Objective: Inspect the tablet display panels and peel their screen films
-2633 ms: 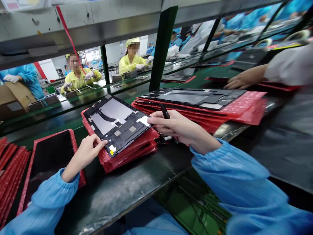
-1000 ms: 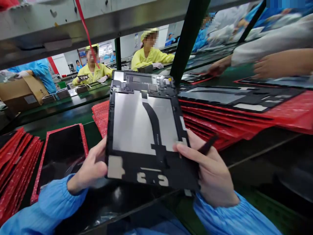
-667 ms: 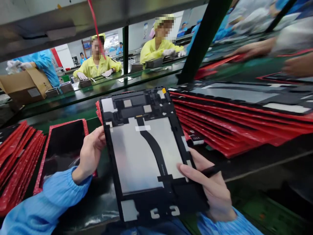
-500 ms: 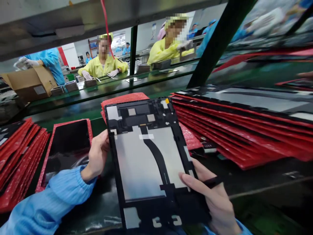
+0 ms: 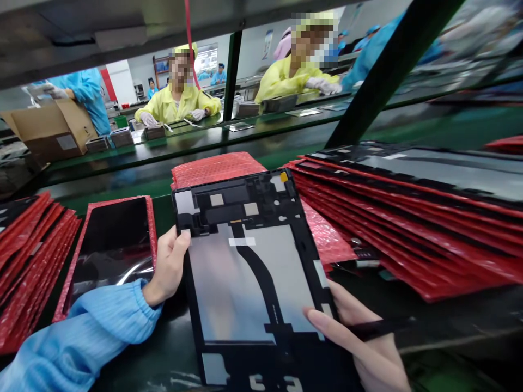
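Over the dark table (image 5: 176, 332), the left hand (image 5: 167, 267) pinches the upper left edge of a tablet panel (image 5: 245, 294), its silver plate and black ribbon facing the wearer, while the right hand (image 5: 363, 335) grips the lower right edge with a slim black tool (image 5: 382, 328) tucked in too. Red bubble wrap (image 5: 216, 166) lies just behind the panel, a fanned stack (image 5: 408, 245) sits to the right, and a black screen (image 5: 116, 239) rests at left.

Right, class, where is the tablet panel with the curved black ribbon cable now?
In the head view, the tablet panel is at lower centre, gripped at its sides by the left hand and the right hand, in front of red bubble wrap.
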A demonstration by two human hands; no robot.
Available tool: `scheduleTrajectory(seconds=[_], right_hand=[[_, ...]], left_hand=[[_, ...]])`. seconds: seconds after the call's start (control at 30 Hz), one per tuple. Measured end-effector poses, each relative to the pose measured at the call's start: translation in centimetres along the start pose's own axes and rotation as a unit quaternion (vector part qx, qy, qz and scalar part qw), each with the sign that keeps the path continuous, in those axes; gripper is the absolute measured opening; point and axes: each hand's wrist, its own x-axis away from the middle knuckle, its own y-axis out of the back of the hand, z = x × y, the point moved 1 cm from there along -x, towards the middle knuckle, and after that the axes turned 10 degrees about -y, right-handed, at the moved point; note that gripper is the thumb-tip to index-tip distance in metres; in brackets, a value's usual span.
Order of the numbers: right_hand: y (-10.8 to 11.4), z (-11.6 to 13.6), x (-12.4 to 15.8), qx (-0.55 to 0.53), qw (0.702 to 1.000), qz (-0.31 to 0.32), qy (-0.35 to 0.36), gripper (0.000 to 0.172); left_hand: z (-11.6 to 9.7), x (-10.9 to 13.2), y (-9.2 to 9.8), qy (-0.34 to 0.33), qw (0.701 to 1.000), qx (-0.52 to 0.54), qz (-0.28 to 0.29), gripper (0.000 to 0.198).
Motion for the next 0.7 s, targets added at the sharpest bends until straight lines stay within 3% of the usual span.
scheduleTrajectory(seconds=[0.2, 0.33, 0.5, 0.7], right_hand=[[0.2, 0.1, 0.0, 0.009, 1.000, 0.005, 0.000, 0.035], [0.6, 0.3, 0.1, 0.022, 0.999, 0.023, -0.016, 0.036], [1.0, 0.2, 0.2, 0.034, 0.998, 0.031, -0.043, 0.040], [1.1, 0.0, 0.0, 0.036, 0.995, 0.069, -0.061, 0.040]], left_hand=[[0.2, -0.2, -0.1, 0.035, 0.997, 0.068, -0.002, 0.022], [-0.9, -0.8, -0.1, 0.049, 0.990, 0.129, -0.043, 0.025], [-2.6, -1.2, 0.2, 0.021, 0.993, 0.079, -0.084, 0.028], [-2.2, -1.7, 0.4, 0.051, 0.993, 0.039, -0.102, 0.023]])
